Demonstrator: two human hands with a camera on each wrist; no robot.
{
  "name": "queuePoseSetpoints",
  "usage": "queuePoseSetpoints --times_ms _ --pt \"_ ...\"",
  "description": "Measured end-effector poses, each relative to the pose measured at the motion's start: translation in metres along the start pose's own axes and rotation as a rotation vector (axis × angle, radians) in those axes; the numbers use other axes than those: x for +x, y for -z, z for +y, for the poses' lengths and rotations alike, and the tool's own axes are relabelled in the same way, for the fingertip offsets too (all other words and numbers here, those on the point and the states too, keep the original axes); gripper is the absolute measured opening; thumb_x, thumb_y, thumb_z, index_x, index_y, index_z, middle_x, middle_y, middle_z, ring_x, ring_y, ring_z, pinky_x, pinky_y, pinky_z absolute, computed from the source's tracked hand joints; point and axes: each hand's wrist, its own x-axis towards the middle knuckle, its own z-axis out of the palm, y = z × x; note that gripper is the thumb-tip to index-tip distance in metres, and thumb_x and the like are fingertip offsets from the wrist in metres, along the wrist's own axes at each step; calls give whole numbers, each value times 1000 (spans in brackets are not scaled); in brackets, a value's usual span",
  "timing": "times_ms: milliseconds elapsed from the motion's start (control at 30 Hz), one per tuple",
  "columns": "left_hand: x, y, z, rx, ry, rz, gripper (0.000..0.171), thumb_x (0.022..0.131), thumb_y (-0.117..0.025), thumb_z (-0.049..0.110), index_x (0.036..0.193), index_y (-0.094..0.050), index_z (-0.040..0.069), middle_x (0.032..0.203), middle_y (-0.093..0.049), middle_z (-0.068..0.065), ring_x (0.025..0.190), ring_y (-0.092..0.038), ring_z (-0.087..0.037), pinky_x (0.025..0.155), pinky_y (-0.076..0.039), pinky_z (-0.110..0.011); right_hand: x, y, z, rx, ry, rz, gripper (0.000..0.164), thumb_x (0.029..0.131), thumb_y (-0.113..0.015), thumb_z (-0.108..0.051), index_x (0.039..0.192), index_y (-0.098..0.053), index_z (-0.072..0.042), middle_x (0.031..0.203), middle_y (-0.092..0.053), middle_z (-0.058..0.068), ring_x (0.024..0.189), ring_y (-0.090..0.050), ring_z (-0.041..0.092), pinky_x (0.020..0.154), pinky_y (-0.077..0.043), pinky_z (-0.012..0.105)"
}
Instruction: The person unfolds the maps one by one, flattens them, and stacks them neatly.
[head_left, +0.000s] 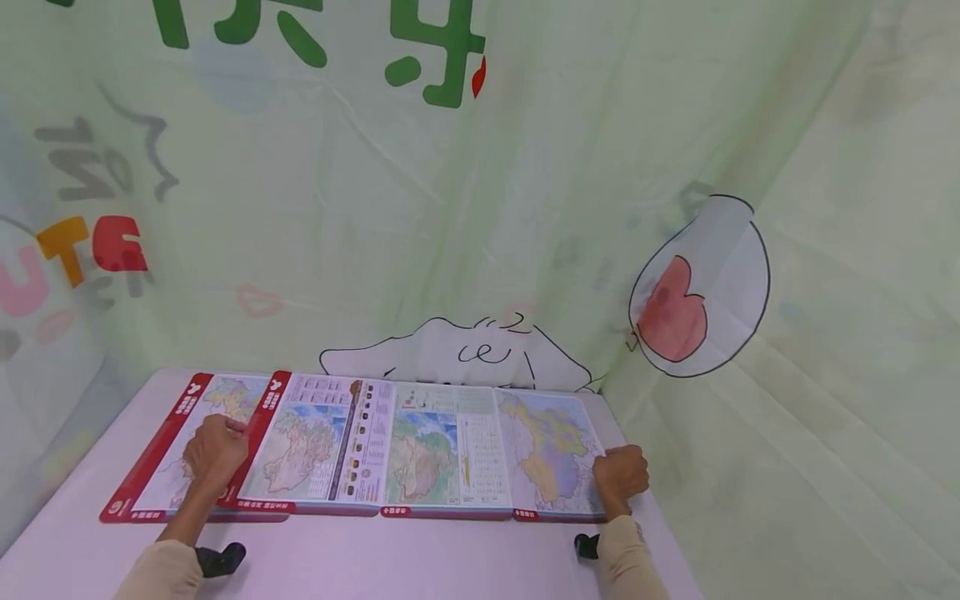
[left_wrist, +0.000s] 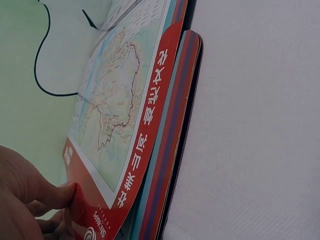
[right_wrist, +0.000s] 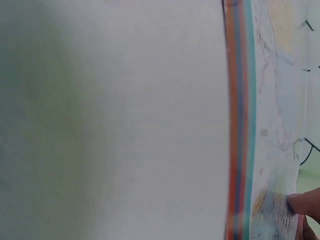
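A long fold-out map (head_left: 442,467) lies across the table, its panels printed with coloured maps and text. My left hand (head_left: 217,450) pinches the red-bordered left edge of the upper sheet; in the left wrist view the thumb and fingers of that hand (left_wrist: 30,197) hold the red border (left_wrist: 92,200), which is lifted a little from the layers below. At the far right end, my right hand (head_left: 621,477) pinches the edge of the rightmost panel (head_left: 551,458). The right wrist view shows the thumb on a curled page edge (right_wrist: 285,210).
A second red-bordered sheet (head_left: 161,454) shows beneath and left of the upper one. Striped layered edges (right_wrist: 240,120) run along the map's near side. The pale table (head_left: 420,562) extends toward me. A printed curtain (head_left: 480,250) hangs behind and at the sides.
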Motion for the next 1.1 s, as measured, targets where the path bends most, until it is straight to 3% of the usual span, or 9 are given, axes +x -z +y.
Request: queuePoseSetpoints --times_ms 133,367,533,633,767,867,933,1000,1100 --pt "1 1 -3 5 30 -9 31 92 -65 3 116 -63 -17 123 -65 -43 109 -61 -60 106 -43 -72 8 -10 9 -8 -11 -15 16 77 -67 -1 85 -79 6 93 -78 31 86 -71 56 70 -51 64" --pt "-2 2 -13 6 64 -1 30 94 -66 5 115 -65 -16 125 -65 -42 112 -61 -59 106 -47 -71 8 -21 13 -65 -13 -74 19 82 -66 -1 93 -76 11 98 -76 35 90 -71 58 67 -52 61" --pt "-7 8 -12 8 -8 46 29 96 -67 6 116 -67 -15 123 -69 -41 108 -65 -58 102 -49 -69 2 -12 0 -146 48 -90 21 85 -58 -2 94 -68 14 101 -73 40 93 -70 61 70 -52 65" --pt "-13 18 -12 16 -53 86 34 101 -65 8 127 -64 -15 127 -67 -41 111 -63 -57 103 -49 -70 -11 0 -26 -152 149 -131 30 96 -58 -7 112 -68 17 115 -67 46 105 -65 66 86 -51 73" --pt "-27 38 -17 82 -63 120 51 101 -65 8 145 -52 -15 141 -51 -44 123 -48 -60 110 -41 -74 -47 -1 -71 -1 415 -215 43 107 -62 -15 144 -64 7 134 -62 46 121 -59 68 99 -46 77" --pt "-35 50 -24 156 -73 92 65 98 -67 6 153 -41 -14 150 -37 -46 131 -37 -65 112 -33 -77 -88 -15 -101 70 648 -300 47 107 -66 -22 151 -63 -5 143 -62 42 132 -58 64 105 -45 77" --pt "-40 53 -29 193 -82 56 72 96 -68 6 159 -37 -11 156 -29 -46 137 -32 -67 113 -32 -78 -122 -23 -122 61 762 -381 49 107 -68 -30 153 -64 -14 148 -61 40 138 -57 61 108 -44 77" --pt "-43 53 -34 213 -92 21 76 95 -69 6 162 -34 -9 158 -26 -45 139 -29 -67 114 -31 -78 -156 -30 -141 18 798 -493 53 106 -69 -40 155 -63 -21 154 -58 37 144 -54 59 111 -42 78" --pt "-48 49 -41 244 -104 -30 78 94 -69 5 162 -35 -10 158 -28 -44 138 -28 -66 115 -32 -77 -202 -38 -161 -55 760 -653 60 101 -73 -49 156 -62 -28 159 -54 34 148 -49 59 114 -38 81"
